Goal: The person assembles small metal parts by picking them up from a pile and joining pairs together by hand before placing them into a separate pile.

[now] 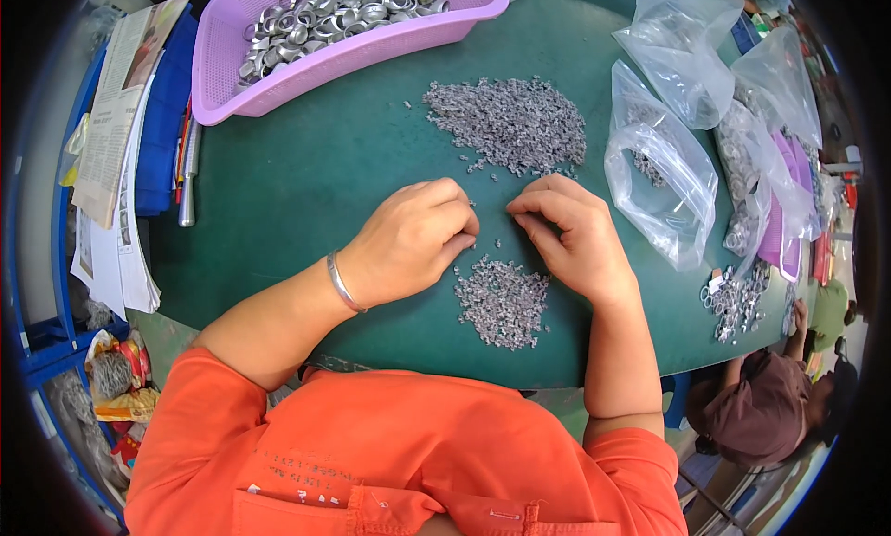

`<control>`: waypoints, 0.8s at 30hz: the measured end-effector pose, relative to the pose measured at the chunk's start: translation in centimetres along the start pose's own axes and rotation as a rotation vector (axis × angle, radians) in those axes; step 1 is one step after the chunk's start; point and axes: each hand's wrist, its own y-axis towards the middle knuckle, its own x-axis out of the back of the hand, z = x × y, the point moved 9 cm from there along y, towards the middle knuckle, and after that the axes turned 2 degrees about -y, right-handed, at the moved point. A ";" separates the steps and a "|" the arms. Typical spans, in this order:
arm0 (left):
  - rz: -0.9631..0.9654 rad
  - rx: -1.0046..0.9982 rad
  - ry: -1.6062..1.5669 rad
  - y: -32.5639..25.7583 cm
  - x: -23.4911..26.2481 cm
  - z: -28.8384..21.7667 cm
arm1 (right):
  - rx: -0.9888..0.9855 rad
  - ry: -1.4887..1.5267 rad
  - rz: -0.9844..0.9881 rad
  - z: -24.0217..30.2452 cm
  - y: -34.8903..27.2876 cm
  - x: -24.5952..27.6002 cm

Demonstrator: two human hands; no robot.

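My left hand [420, 233], with a silver bangle [343, 284] on its wrist, is closed over the green table, thumb and fingers drawn together. Tiny grey specks show at its fingertips, too small to name. Opposite it, my right hand [577, 241] is closed in a pinch, thumb and forefinger nearly meeting; whatever lies between them is too small to make out. Beyond both hands spreads a large heap of small grey parts [510, 123]. Closer to me, below the gap between the hands, lies a smaller, lighter pile of similar tiny parts [501, 304].
A lilac basket [206, 81] of metal rings [343, 21] stands at the far left. Clear plastic bags [682, 188] lie on the right, near loose metal pieces [733, 299]. Papers [125, 118] and a blue bin [162, 118] line the left edge. Another person [761, 406] sits at right.
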 end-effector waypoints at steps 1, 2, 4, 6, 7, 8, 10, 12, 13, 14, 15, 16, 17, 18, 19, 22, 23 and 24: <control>0.029 -0.010 -0.018 0.0 -0.2 0.0 | -0.027 0.019 0.000 -0.2 0.0 0.2; 0.030 -0.010 -0.018 -0.1 -0.1 -0.1 | -0.054 0.037 0.000 -0.4 -0.1 0.4; 0.070 0.006 -0.121 -0.1 -0.5 -0.1 | -0.069 0.047 -0.002 -0.7 -0.3 0.9; 0.080 -0.021 -0.138 -0.2 -0.3 -0.4 | -0.079 0.058 0.002 -0.7 -0.4 1.3; 0.092 -0.049 -0.156 -0.2 -0.3 -0.7 | -0.049 0.080 0.064 -0.2 -0.3 1.0; 0.093 -0.038 -0.167 -0.2 -0.3 -0.7 | -0.020 0.103 0.124 0.2 -0.4 0.7; 0.103 -0.046 -0.168 -0.3 -0.4 -0.9 | -0.017 0.136 0.188 0.8 -0.7 0.3; 0.112 -0.056 -0.167 -0.4 -0.4 -1.0 | -0.002 0.105 0.233 1.0 -0.9 -0.1; 0.103 -0.050 -0.174 -0.4 -0.4 -0.9 | 0.000 0.105 0.232 1.2 -0.9 -0.3; 0.095 -0.045 -0.181 -0.3 -0.4 -0.9 | 0.015 0.018 0.181 1.5 -0.8 -0.1; 0.094 -0.045 -0.180 -0.2 -0.4 -0.9 | 0.030 -0.070 0.129 1.8 -0.6 0.1; 0.087 0.000 -0.179 -0.1 -0.4 -0.6 | 0.031 -0.070 0.129 1.8 -0.6 -0.3; 0.080 0.044 -0.180 -0.1 -0.5 -0.3 | 0.063 -0.091 0.143 1.9 -0.7 -0.9; 0.080 0.044 -0.181 0.0 -0.6 -0.4 | 0.094 -0.113 0.156 2.1 -0.8 -1.3; 0.010 0.066 -0.115 0.0 -0.1 -0.1 | 0.093 -0.114 0.156 2.0 -0.9 -0.8; -0.105 0.093 0.028 0.1 0.7 0.5 | -0.013 -0.112 0.103 0.2 -1.0 1.6; -0.144 0.094 0.099 0.2 0.9 0.5 | -0.066 -0.153 0.063 -0.2 -0.9 2.4; -0.100 0.113 0.114 0.3 0.6 0.8 | -0.084 -0.151 0.052 -0.6 -0.9 2.5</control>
